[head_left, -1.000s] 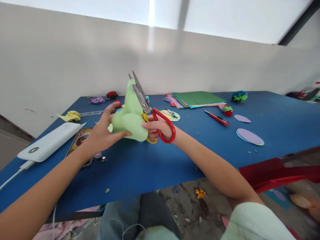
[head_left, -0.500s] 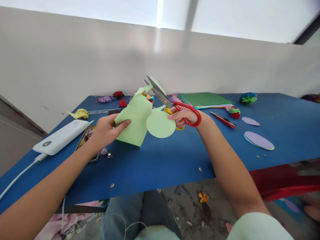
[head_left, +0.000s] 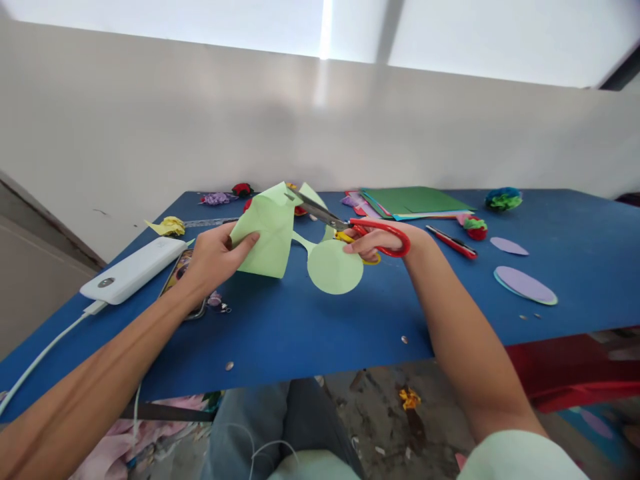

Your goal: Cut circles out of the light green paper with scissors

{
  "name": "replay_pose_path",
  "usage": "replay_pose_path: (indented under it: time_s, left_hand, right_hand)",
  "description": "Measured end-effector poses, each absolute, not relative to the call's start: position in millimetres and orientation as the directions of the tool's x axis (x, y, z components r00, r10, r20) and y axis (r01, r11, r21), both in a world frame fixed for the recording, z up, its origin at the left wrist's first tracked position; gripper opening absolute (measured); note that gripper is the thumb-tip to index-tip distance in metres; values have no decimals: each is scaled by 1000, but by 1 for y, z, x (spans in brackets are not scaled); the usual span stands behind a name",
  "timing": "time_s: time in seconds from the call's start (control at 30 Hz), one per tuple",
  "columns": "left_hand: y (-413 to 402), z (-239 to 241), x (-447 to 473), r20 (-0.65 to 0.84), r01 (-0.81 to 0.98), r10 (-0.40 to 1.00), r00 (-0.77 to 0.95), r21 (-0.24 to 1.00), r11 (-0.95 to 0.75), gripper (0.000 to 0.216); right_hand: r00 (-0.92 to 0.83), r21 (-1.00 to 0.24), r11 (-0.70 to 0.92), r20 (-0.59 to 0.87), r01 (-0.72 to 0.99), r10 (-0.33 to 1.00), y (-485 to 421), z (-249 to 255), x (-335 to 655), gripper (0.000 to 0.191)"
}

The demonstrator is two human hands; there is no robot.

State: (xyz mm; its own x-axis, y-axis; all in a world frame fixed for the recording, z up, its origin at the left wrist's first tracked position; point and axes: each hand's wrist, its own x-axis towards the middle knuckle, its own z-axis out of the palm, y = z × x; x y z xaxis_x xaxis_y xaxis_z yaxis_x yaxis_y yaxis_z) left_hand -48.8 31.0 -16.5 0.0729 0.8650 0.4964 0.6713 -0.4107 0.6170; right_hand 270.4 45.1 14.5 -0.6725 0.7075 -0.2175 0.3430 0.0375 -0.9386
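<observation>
My left hand (head_left: 213,257) pinches the lower left part of a light green paper sheet (head_left: 265,230) held above the blue table (head_left: 320,320). My right hand (head_left: 373,240) grips red-handled scissors (head_left: 350,227), whose blades point left into the sheet's upper edge. A green paper circle (head_left: 335,267) hangs from the sheet by a thin strip, just below the scissors.
A white power bank (head_left: 133,269) with a cable and a phone (head_left: 183,270) lie at the left. Coloured paper sheets (head_left: 413,200), a red cutter (head_left: 453,241), purple paper circles (head_left: 525,285) and small paper flowers (head_left: 503,197) lie at the right and back. A red chair (head_left: 575,367) stands below the table's right edge.
The sheet and scissors have come down from an upright hold. The scissors now lie nearly level, and the cut circle has swung out and hangs below them.
</observation>
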Motion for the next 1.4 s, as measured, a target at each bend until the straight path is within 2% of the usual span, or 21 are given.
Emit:
replay_pose_path:
  time_s: [0.13, 0.27, 0.4, 0.57, 0.67, 0.77, 1.0, 1.17, 1.4]
  left_hand:
    - [33, -17, -51, 509, 626, 861, 1, 671, -397, 34]
    - [33, -17, -53, 512, 635, 859, -3, 665, -394, 34]
    - [33, -16, -52, 539, 732, 841, 42, 557, -393, 29]
    - [30, -15, -49, 599, 815, 784, 162, 367, -449, 24]
    - [27, -15, -47, 623, 847, 746, 236, 244, -472, 28]
    - [25, -15, -45, 628, 858, 732, 264, 194, -476, 32]
    - [25, -17, -44, 625, 856, 735, 263, 199, -476, 33]
    - [24, -16, -45, 636, 852, 732, 244, 219, -476, 33]
    - [25, -8, -50, 677, 887, 736, 16, 330, -323, 31]
  right_hand:
    - [-682, -918, 79, -229, 388, 695, 45, 14, 274, 34]
    - [-683, -940, 20, -233, 341, 692, 48, 11, 275, 36]
    - [-670, -952, 2, -214, 306, 711, 49, 12, 272, 38]
    - [-586, -958, 35, -145, 284, 797, 48, 12, 266, 26]
    - [-558, -961, 42, -124, 275, 820, 51, 8, 267, 23]
    - [-537, -955, 63, -107, 289, 837, 52, 4, 268, 20]
    - [-485, -948, 150, -5, 279, 874, 43, 11, 259, 21]
    - [-476, -925, 173, -10, 339, 879, 41, 16, 260, 21]
    - [-489, -847, 202, -77, 492, 869, 44, 22, 282, 20]
